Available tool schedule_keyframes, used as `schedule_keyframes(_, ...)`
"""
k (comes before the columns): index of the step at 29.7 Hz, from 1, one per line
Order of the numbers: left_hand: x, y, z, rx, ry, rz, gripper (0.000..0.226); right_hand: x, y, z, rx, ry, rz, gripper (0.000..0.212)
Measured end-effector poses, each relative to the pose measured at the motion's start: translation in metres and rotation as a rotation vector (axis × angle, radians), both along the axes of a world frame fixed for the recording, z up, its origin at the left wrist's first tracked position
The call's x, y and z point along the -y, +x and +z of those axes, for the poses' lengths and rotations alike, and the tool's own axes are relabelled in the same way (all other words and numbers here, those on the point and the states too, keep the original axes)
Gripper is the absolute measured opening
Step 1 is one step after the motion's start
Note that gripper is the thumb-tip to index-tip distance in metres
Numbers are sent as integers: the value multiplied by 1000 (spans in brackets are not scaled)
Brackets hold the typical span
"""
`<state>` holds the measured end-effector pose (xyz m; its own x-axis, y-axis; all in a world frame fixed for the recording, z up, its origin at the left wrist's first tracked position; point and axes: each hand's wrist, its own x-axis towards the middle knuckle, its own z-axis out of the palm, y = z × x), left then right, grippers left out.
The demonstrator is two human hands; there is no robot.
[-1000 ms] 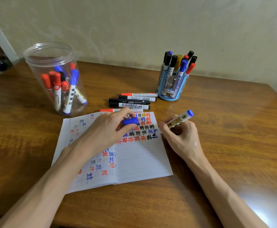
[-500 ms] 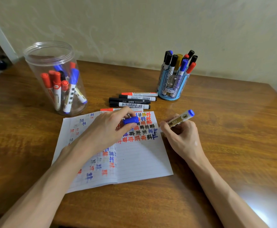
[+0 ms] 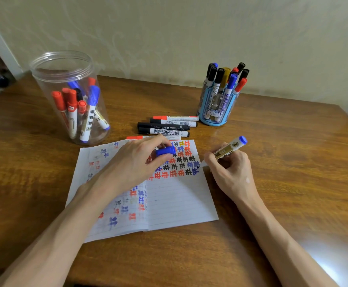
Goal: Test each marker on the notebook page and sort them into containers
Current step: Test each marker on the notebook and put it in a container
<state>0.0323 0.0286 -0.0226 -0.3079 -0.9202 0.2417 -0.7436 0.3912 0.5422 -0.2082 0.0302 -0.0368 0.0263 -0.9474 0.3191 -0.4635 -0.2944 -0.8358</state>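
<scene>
Over the last second the blue sign at the right edge of the page [image 3: 179, 199] has filled out under the tip, while both hands have barely shifted. We take that as proof the marker [image 3: 229, 150] still writes, so capping and sorting should come next. Whether it belongs in the jar [image 3: 65, 96] at the table's far left or the holder [image 3: 216, 112] near its far edge, we cannot tell.

Our right hand [image 3: 231, 172] pinches the marker low on its barrel. Our left hand [image 3: 136, 162] rests on the page, fingers curled round the cap [image 3: 166, 151]. The marker leans, its nib down on the paper toward the left and its blue tail raised toward the table's far right corner.
</scene>
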Motion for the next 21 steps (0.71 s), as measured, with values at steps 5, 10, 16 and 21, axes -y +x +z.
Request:
schedule_keyframes(5,2,1,-1,-5,-24,-15,32,-1,0,-1,-35,14,4,24)
schedule_keyframes(10,0,0,3,-45,-11,-46,47,1,-1,-2,16,51,-4,24)
schedule_keyframes(16,-3,-1,9,-101,-17,-41,36,0,-1,7,236,88,19,4)
schedule_keyframes(21,-2,-1,7,-79,-39,-48,44,-3,0,12,310,133,88,7)
